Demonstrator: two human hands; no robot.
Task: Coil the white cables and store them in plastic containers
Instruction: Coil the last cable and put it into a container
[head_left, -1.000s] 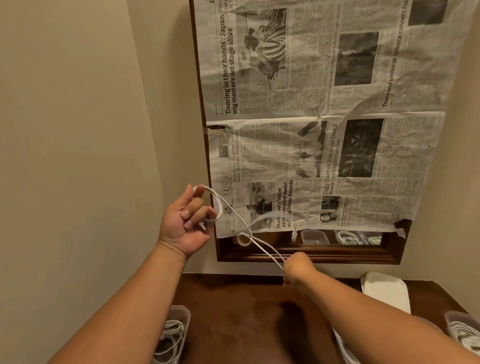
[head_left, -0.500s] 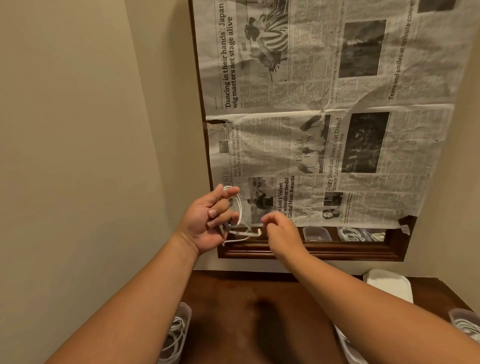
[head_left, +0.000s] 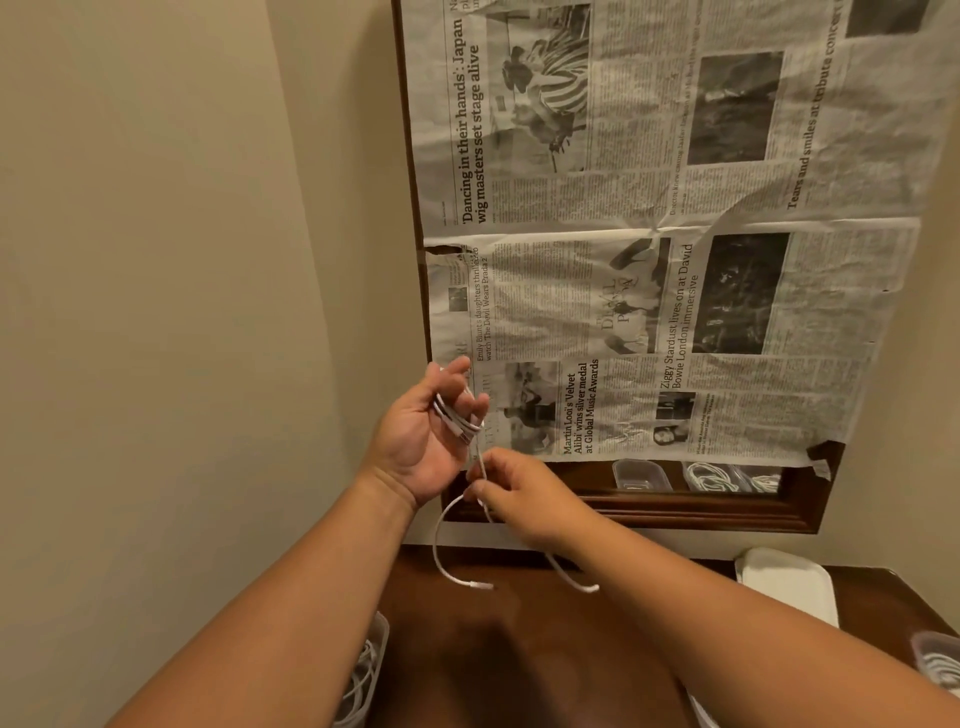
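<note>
Since the frame half a second back, the right hand (head_left: 519, 493) has dropped from level with the left hand (head_left: 421, 441) to just under it. The loose ends (head_left: 480, 586) of the white cable (head_left: 457, 421), which lay short and sideways between the hands, now hang down in long arcs.

Head view (only view on record).

Left hand: raised in front of the lower left corner of the newspaper (head_left: 675, 291), palm toward the camera, thumb up. Its fingers are curled round a small bundle of cable loops, which lie across the inside of the fingers. I log it as gripping the coil.

Right hand: just below and to the right of the left, back of the hand toward the camera. Its fingertips pinch the strands where they leave the coil. I cannot tell how many strands are in the pinch.

Cable tails: both curve down from the right hand and end in plugs, side by side over the back edge of the desk (head_left: 519, 665). I cannot tell whether they touch the wood.

Desk: dark brown wood. One clear plastic container (head_left: 383, 631) stands at the left edge, partly hidden by the left forearm, with white cables inside. A second container (head_left: 930, 644) stands at the right edge, cut by the frame, also with white cable in it. A white lid (head_left: 787, 590) lies flat near the back right corner.

Behind the desk, the newspaper sheets cover a mirror in a wooden frame (head_left: 675, 512). The uncovered strip at the bottom reflects containers and coiled cable.
</note>
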